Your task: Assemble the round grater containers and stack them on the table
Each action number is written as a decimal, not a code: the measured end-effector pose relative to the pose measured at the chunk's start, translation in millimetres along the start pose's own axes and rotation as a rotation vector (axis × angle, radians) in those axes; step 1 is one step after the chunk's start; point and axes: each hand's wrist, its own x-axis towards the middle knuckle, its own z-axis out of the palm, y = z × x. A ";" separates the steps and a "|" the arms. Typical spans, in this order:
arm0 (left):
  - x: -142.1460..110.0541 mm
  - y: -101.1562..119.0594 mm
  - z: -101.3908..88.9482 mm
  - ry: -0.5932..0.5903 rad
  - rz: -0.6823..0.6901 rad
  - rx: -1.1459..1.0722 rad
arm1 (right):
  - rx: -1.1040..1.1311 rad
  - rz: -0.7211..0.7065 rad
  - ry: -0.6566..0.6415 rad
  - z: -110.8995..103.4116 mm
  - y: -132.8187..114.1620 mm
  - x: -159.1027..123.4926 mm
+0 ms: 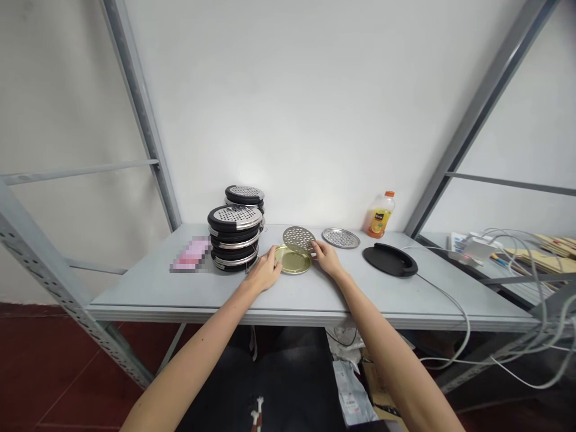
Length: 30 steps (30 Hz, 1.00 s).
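The right hand [327, 258] pinches the right edge of a perforated metal disc [297, 237] between thumb and fingers, closed on that rim. The disc is tilted, raised over the far part of a shallow gold-coloured round dish [294, 264] that lies on the grey tabletop [288, 303]. The left hand [267, 273] is at the dish's left rim, fingers bent and pointing forward; how firmly it grips there I cannot tell. Both forearms reach in from the near edge of the tabletop and converge toward the dish, the left one slanting rightward, the right one leftward.

The disc hides some of the dish's far side, and the left hand covers part of its left rim. Just left of the left hand stands a stack of black-and-silver round pieces [234, 237], topped by a perforated plate, with a second stack [245, 193] behind it, partly hidden. Farther left lies a pink item [192, 255], pixelated.

Beyond the right hand, a little to its right, a silver plate with holes [341, 238] lies flat. Farther right is a black round tray [389, 260] with a raised rim along part of its edge; behind it, an orange-capped bottle [380, 217] stands upright near the wall. A pale cable [450, 295] runs from beside the tray toward the right side.
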 end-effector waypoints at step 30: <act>-2.0 2.3 -5.9 -0.113 0.270 -0.195 | -0.162 -0.074 0.098 -0.5 2.3 -0.2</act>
